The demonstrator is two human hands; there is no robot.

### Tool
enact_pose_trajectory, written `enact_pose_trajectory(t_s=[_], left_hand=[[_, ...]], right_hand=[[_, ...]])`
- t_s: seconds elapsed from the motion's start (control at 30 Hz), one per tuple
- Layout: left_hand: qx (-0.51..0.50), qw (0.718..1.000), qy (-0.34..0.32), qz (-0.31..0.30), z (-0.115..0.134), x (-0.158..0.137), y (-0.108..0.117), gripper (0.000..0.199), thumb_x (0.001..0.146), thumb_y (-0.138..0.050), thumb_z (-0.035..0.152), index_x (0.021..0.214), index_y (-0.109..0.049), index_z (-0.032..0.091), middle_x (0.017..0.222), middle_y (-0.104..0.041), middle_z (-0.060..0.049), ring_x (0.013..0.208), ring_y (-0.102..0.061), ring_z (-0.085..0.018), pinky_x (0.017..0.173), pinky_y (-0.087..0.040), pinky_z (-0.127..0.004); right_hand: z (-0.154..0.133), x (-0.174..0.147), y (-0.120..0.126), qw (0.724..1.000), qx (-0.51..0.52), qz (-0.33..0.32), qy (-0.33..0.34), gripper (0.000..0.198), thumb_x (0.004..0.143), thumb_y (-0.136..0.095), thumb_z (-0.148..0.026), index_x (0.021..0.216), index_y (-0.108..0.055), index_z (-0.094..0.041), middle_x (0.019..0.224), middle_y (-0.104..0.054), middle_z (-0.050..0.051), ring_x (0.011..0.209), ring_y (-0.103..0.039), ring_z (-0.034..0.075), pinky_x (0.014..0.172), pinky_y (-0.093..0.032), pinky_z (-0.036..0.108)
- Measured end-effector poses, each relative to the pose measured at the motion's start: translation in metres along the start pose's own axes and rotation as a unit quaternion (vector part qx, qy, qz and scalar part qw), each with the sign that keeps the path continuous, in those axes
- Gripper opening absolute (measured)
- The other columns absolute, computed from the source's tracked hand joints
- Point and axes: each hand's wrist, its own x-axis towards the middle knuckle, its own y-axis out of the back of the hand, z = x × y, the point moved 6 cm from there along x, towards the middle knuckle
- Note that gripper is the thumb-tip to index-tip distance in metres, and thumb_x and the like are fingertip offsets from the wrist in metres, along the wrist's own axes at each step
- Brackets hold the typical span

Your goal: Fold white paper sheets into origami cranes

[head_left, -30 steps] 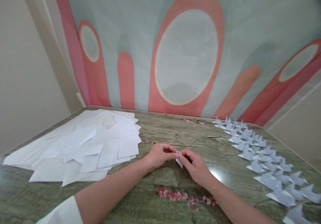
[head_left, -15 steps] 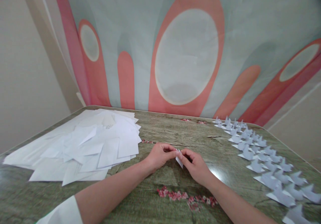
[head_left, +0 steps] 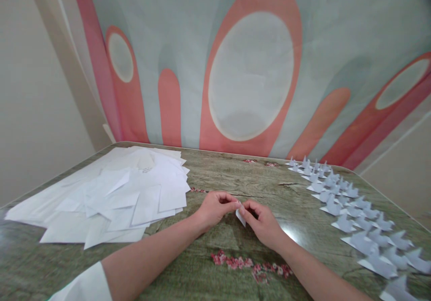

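Left: we see white sheets (head_left: 144,197) piled loosely on wood-grain table (head_left: 232,173). Centre: left hand (head_left: 215,209), fingertips pinched narrow at upper end of small folded paper (head_left: 240,219). Folded paper sits between both hands, tilted. Right hand (head_left: 262,222): thumb and fingers pinching same piece from right side. Far right: we see paper birds (head_left: 362,241) standing in rows.

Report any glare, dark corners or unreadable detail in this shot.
Head view: bright glare on the tabletop beside the right hand; head view: top right corner darkened; head view: faint marks on the paper pile unreadable; head view: creases of the small folded paper too tiny to trace.
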Motion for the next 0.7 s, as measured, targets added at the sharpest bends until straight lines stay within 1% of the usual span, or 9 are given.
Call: enact_pose_trajectory(t_s=[0.1, 0.2, 0.27, 0.4, 0.53, 0.6, 0.7], left_hand=[[-0.009, 1.000, -0.007, 0.003, -0.0004, 0.0000, -0.0003, 0.031, 0.057, -0.075, 0.039, 0.064, -0.064, 0.011, 0.060, -0.061, -0.001, 0.055, -0.050, -0.010, 0.057, -0.039, -0.021], [-0.003, 1.000, -0.015, 0.021, 0.0004, -0.0006, 0.0011, 0.032, 0.056, -0.075, 0.041, 0.062, -0.064, 0.011, 0.059, -0.061, -0.001, 0.055, -0.050, -0.010, 0.056, -0.039, -0.022], [0.005, 0.999, -0.023, 0.027, 0.0022, -0.0012, 0.0019, 0.032, 0.058, -0.073, 0.042, 0.061, -0.064, 0.011, 0.059, -0.060, -0.001, 0.056, -0.050, -0.011, 0.058, -0.039, -0.022], [0.034, 0.998, -0.050, 0.011, 0.0074, -0.0016, 0.0004, 0.031, 0.068, -0.066, 0.042, 0.064, -0.065, 0.012, 0.061, -0.060, 0.000, 0.060, -0.051, -0.011, 0.062, -0.039, -0.022], [0.049, 0.997, -0.054, -0.009, 0.0075, -0.0015, -0.0034, 0.032, 0.074, -0.059, 0.043, 0.072, -0.066, 0.012, 0.069, -0.063, -0.002, 0.066, -0.054, -0.013, 0.065, -0.041, -0.022], [0.067, 0.996, -0.054, -0.010, 0.0059, -0.0016, -0.0047, 0.029, 0.071, -0.062, 0.041, 0.074, -0.066, 0.012, 0.071, -0.064, -0.002, 0.067, -0.055, -0.014, 0.064, -0.041, -0.023], [0.102, 0.993, -0.057, 0.007, 0.0034, -0.0021, -0.0036, 0.024, 0.065, -0.067, 0.036, 0.071, -0.065, 0.012, 0.069, -0.063, -0.002, 0.064, -0.054, -0.013, 0.061, -0.041, -0.022]], right_hand=[[0.0000, 0.0000, -0.0004, 1.000, 0.001, -0.002, -0.001, 0.029, 0.083, -0.047, -0.041, 0.070, -0.055, -0.017, 0.063, -0.052, -0.001, 0.061, -0.046, 0.013, 0.058, -0.038, 0.024], [0.0006, 0.0000, -0.0007, 1.000, 0.007, -0.004, -0.004, 0.029, 0.083, -0.047, -0.042, 0.070, -0.054, -0.017, 0.062, -0.052, -0.001, 0.060, -0.045, 0.012, 0.056, -0.038, 0.023], [0.0013, 0.0000, -0.0008, 1.000, 0.010, -0.005, -0.006, 0.029, 0.083, -0.048, -0.042, 0.070, -0.054, -0.017, 0.062, -0.052, -0.001, 0.060, -0.045, 0.012, 0.056, -0.037, 0.023], [0.0043, 0.0002, -0.0012, 1.000, 0.025, -0.010, -0.012, 0.029, 0.082, -0.049, -0.043, 0.071, -0.055, -0.017, 0.062, -0.052, -0.001, 0.060, -0.046, 0.012, 0.057, -0.038, 0.023], [0.0071, 0.0000, -0.0009, 0.999, 0.037, -0.008, -0.021, 0.031, 0.081, -0.050, -0.045, 0.072, -0.056, -0.016, 0.063, -0.053, -0.001, 0.060, -0.047, 0.012, 0.056, -0.038, 0.024], [0.0063, -0.0002, -0.0001, 0.999, 0.029, 0.000, -0.017, 0.032, 0.081, -0.050, -0.046, 0.070, -0.055, -0.017, 0.062, -0.053, -0.001, 0.059, -0.046, 0.012, 0.055, -0.038, 0.023], [0.0023, -0.0008, 0.0007, 1.000, 0.005, 0.011, 0.001, 0.033, 0.082, -0.049, -0.046, 0.067, -0.055, -0.017, 0.060, -0.052, -0.001, 0.058, -0.046, 0.012, 0.055, -0.037, 0.023]])
